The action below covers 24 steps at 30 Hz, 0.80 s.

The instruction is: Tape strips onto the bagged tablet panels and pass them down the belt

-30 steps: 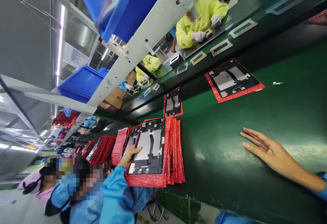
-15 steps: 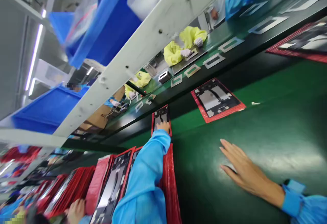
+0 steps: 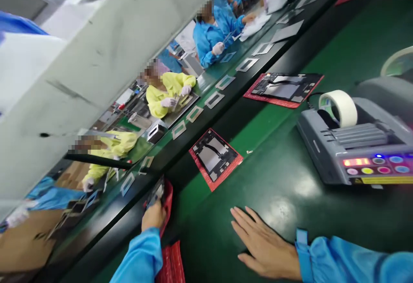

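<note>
My left hand is closed on the edge of a flat black-and-silver electronic panel, tilted up off the surface. Red wrap curls along the panel's right side; part of both is hidden by my fingers. My right hand rests palm down on the green tabletop, fingers stretched and nothing in it. Ahead lies another panel on red wrap, with a dark strip across its silver face. Just below my left wrist is a stack of red wrap pouches.
At right stands a grey tape dispenser with a white tape roll and lit buttons. Farther off lies a third panel on red wrap. Small frames line the far ledge. Co-workers in yellow and blue sit beyond. A white beam crosses the upper left.
The view has swung right, bringing the tape dispenser in. My left hand was over the flat-lying panel; now it grips the panel, tilted up. My right hand stays spread over the tabletop.
</note>
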Available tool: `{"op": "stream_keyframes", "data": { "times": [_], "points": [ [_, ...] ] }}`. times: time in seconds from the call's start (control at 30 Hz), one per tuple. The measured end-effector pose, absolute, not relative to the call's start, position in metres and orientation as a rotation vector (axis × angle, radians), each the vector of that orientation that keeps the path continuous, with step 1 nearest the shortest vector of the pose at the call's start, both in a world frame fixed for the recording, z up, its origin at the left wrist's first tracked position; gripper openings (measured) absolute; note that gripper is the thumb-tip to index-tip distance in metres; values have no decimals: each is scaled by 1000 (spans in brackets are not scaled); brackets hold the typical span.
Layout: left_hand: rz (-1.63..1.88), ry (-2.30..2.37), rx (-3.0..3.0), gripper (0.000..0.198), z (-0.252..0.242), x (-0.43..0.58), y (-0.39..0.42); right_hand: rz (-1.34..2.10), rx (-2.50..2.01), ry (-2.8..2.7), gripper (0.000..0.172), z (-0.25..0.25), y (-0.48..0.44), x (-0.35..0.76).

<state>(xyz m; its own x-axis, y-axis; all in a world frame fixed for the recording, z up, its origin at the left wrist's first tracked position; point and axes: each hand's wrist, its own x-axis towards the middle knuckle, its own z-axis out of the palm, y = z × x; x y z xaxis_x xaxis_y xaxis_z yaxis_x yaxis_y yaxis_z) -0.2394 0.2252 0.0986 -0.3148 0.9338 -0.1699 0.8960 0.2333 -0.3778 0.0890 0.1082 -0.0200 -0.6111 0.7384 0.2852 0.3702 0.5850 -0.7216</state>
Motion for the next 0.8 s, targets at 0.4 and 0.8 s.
{"op": "stream_keyframes", "data": {
  "times": [0.4, 0.8],
  "points": [
    [-70, -1923, -2271, 52, 150, -40, 76, 1035, -1008, -1714, 37, -33, 90, 117],
    [-393, -2299, -2850, 50, -6, 59, -35, 933, -1208, -465, 34, -6, 77, 278]
  ]
}}
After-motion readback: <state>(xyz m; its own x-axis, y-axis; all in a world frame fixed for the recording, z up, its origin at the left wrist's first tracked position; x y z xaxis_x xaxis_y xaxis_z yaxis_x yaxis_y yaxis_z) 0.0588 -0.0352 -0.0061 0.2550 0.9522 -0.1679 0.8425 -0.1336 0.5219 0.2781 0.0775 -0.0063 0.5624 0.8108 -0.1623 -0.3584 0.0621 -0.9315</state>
